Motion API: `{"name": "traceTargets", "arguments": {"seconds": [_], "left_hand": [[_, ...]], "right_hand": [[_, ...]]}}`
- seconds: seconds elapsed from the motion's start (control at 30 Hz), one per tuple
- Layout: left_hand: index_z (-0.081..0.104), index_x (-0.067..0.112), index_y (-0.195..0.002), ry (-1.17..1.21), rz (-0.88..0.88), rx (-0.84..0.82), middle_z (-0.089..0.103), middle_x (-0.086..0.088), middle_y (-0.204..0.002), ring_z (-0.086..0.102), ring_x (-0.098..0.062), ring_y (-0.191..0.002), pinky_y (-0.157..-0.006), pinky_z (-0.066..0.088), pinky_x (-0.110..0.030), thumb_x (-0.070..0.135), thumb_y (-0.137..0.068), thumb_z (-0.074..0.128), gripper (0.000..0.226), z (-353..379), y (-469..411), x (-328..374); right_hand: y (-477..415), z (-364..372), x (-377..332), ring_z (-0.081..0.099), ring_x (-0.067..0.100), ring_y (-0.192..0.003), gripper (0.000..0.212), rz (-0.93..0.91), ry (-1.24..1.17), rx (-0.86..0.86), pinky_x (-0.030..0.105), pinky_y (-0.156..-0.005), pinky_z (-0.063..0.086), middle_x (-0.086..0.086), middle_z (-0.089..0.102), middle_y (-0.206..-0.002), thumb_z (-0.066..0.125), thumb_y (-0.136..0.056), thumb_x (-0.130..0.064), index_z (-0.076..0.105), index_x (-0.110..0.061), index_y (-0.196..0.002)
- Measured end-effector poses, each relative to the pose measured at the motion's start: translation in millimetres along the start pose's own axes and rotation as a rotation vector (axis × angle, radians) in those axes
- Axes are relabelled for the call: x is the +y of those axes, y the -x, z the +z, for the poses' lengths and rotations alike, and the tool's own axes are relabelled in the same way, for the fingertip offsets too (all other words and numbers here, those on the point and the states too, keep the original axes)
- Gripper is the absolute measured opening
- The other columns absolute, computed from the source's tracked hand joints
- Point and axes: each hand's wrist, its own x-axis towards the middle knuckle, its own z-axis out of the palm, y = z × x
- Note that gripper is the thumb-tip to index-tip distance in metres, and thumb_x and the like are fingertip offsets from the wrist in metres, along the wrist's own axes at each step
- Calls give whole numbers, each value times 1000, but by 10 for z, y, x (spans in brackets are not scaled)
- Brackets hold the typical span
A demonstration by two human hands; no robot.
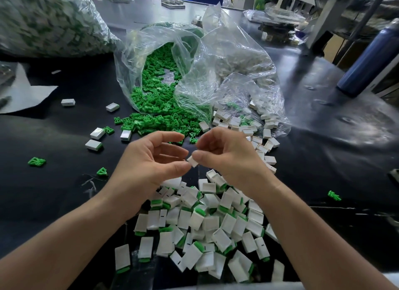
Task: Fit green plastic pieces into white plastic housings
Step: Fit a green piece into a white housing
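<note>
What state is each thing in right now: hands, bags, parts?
Right hand, pinching a small white plastic housing.
Left hand, fingers loosely curled at the housing's end; grip unclear.
Clear plastic bag of green plastic pieces, open, on its side, spilling onto the black table.
Clear plastic bag of white housings, open, spilling.
Heap of white housings near the wrists, many with green pieces fitted.
</note>
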Motion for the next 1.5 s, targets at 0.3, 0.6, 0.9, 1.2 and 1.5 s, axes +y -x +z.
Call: {"name": "traceTargets", "arguments": {"seconds": [0.3, 0.6, 0.9, 1.2, 1.5], "left_hand": [[65, 23, -91, 78, 20, 201, 70, 2, -69, 66, -9, -61, -53, 54, -19, 19, -56, 71, 35, -15, -38, 26], [61, 20, -94, 162, 3, 238, 70, 5, -67, 68, -10, -59, -51, 54, -19, 12, -61, 68, 35, -10, -45, 41], [68, 20, -83, 85, 21, 168, 66, 1, -68, 62, -10, -63, -57, 54, -19, -8, -66, 72, 33, 2, -41, -4], [73, 23, -63, 116, -3, 87, 63, -3, -65, 62, -18, -69, -59, 55, -19, 0, -57, 73, 24, 18, -31, 10], [67, 14, -75, 186, -17, 68, 69, -3, -65, 70, -16, -62, -55, 53, -18, 0, -61, 66, 19, 29, -20, 1]], "right_hand": [[-16, 80, 45, 58, 14, -92, 23, -119, 371, 57, 28, -81, 41, 0, 67, -104, 49, -94, -19, 64, -17, -111], [-102, 212, 181, 15, 6, -139, 49, -176, 646, -282, 30, -111, -2, -7, 31, -149, 34, -98, -14, 25, -25, -144], [-60, 105, 107, 46, 23, -112, 32, -152, 697, -144, 29, -90, 32, 3, 51, -117, 58, -88, -16, 58, -18, -120], [-78, 87, 150, 52, 25, -102, 23, -114, 696, -64, 30, -83, 37, 6, 56, -109, 48, -92, -11, 64, -16, -108], [-7, -36, 1, 53, -5, -62, 14, -120, 63, 126, 9, -63, 41, -17, 55, -67, 59, -87, -9, 61, -23, -86]]}}
